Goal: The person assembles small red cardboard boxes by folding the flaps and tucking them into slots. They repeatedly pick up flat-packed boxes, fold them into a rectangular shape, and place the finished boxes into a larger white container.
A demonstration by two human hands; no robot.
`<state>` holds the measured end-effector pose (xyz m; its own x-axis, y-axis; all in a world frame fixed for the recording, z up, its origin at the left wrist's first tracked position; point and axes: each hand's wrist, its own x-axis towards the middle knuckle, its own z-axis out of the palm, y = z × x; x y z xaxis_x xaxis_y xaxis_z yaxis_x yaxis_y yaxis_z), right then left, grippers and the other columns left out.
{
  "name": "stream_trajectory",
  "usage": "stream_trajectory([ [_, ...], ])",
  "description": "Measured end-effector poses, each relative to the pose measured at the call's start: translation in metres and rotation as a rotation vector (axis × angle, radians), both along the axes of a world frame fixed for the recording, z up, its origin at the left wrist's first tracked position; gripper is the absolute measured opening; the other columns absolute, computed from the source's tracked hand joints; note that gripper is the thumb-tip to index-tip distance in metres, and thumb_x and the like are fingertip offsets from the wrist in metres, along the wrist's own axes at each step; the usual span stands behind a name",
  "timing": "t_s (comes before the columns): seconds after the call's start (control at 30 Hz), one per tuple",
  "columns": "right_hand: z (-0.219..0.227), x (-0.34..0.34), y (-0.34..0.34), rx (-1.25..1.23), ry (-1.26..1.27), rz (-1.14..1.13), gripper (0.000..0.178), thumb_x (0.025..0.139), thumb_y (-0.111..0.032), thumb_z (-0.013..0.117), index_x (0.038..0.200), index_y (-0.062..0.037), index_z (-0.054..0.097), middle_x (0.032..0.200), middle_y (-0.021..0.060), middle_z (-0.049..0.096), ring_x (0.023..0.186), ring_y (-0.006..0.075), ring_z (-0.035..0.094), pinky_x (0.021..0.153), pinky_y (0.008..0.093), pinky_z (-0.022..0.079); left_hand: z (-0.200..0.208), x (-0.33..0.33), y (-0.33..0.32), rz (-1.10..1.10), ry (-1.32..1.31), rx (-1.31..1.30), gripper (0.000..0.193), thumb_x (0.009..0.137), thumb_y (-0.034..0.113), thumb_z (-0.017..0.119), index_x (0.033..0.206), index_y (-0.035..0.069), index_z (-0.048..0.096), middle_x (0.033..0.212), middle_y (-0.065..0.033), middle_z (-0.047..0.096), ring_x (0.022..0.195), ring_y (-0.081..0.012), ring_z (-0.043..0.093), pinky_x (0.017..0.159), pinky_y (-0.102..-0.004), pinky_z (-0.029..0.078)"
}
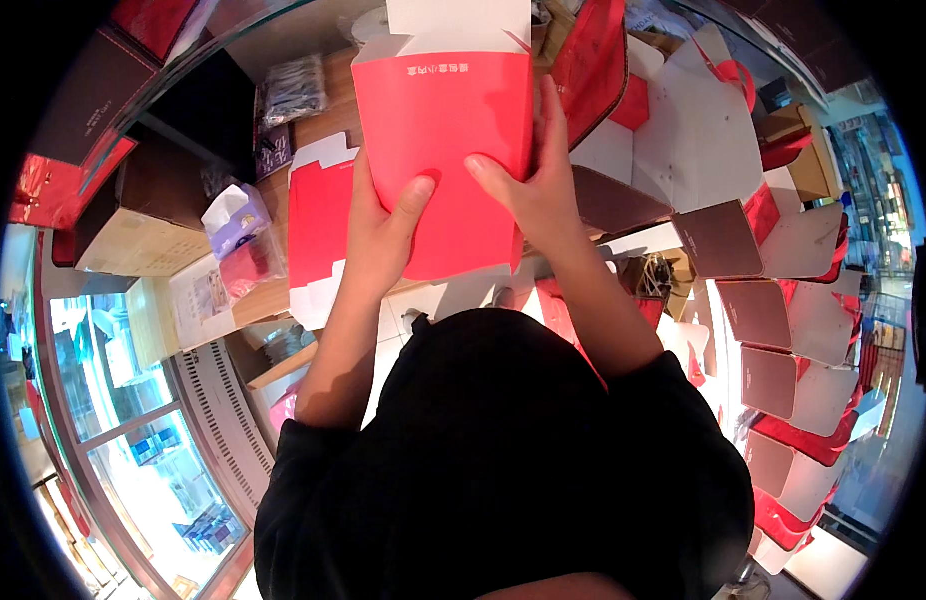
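Between my two hands is a red cardboard box [448, 120] with white inner flaps standing up at its far end. My left hand [388, 225] grips its left side, thumb pressed on the red face and the fingers hidden behind the edge. On the right side my right hand [533, 185] holds it the same way, thumb on the face and fingers along the edge. Flat red box blanks [320, 215] with white tabs lie on the wooden table just left of my left hand.
A brown carton [148, 215] and a small purple packet [235, 220] are on the left. Clear plastic bags [295, 90] lie at the back of the wooden table [341, 90]. Several open red, brown and white boxes [718, 240] line the right side. Glass panels [133, 420] stand at lower left.
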<state>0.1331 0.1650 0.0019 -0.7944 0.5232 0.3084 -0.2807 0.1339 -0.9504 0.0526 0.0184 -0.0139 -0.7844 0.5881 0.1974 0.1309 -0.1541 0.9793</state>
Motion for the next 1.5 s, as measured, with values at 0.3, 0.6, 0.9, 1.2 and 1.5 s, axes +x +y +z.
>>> stream_trajectory([
  [0.3,0.01,0.008,0.018,0.174,0.135,0.098,0.089,0.074,-0.018,0.071,0.142,-0.009,0.016,0.131,0.0167,0.04,0.115,0.025,0.047,0.093,0.0372,0.043,-0.012,0.013,-0.004,0.027,0.153,-0.097,0.075,0.078,0.026,0.072,0.133,-0.001,0.028,0.123,-0.0177,0.047,0.112,-0.0241,0.049,0.094,-0.0353,0.041],
  [0.6,0.02,0.025,0.015,0.233,0.072,0.163,0.061,0.074,-0.019,0.071,0.128,-0.0142,0.042,0.118,0.008,0.049,0.106,0.0207,0.052,0.085,0.0359,0.046,0.043,-0.004,-0.004,-0.038,0.243,0.114,0.094,0.074,0.033,0.072,0.142,0.005,0.014,0.131,-0.0201,0.039,0.113,-0.0274,0.049,0.093,-0.0381,0.044],
  [0.9,0.02,0.021,0.034,0.438,0.232,0.164,0.043,0.081,-0.023,0.06,0.121,-0.0084,0.05,0.111,0.0087,0.05,0.094,0.0176,0.052,0.083,0.0296,0.042,0.031,-0.003,-0.006,-0.09,0.3,0.112,0.059,0.073,0.018,0.073,0.12,0.004,0.04,0.124,-0.0154,0.041,0.112,-0.0226,0.047,0.092,-0.0355,0.043],
  [1.2,0.02,0.018,0.018,-0.026,0.391,0.198,0.053,0.078,-0.013,0.068,0.125,-0.0089,0.044,0.115,0.0098,0.05,0.105,0.0183,0.052,0.087,0.0329,0.046,0.028,-0.01,0.01,0.05,0.423,0.365,0.053,0.072,0.015,0.073,0.114,0.005,0.042,0.123,-0.0153,0.042,0.113,-0.0256,0.045,0.096,-0.0387,0.037],
  [1.5,0.023,0.021,0.04,0.177,0.284,0.355,0.04,0.071,-0.013,0.076,0.102,-0.0073,0.052,0.125,0.0111,0.047,0.113,0.0207,0.05,0.09,0.0338,0.046,0.028,-0.026,0.008,-0.063,0.498,0.391,0.044,0.068,0.002,0.074,0.099,0.006,0.044,0.116,-0.0159,0.047,0.111,-0.0302,0.051,0.092,-0.0398,0.043],
])
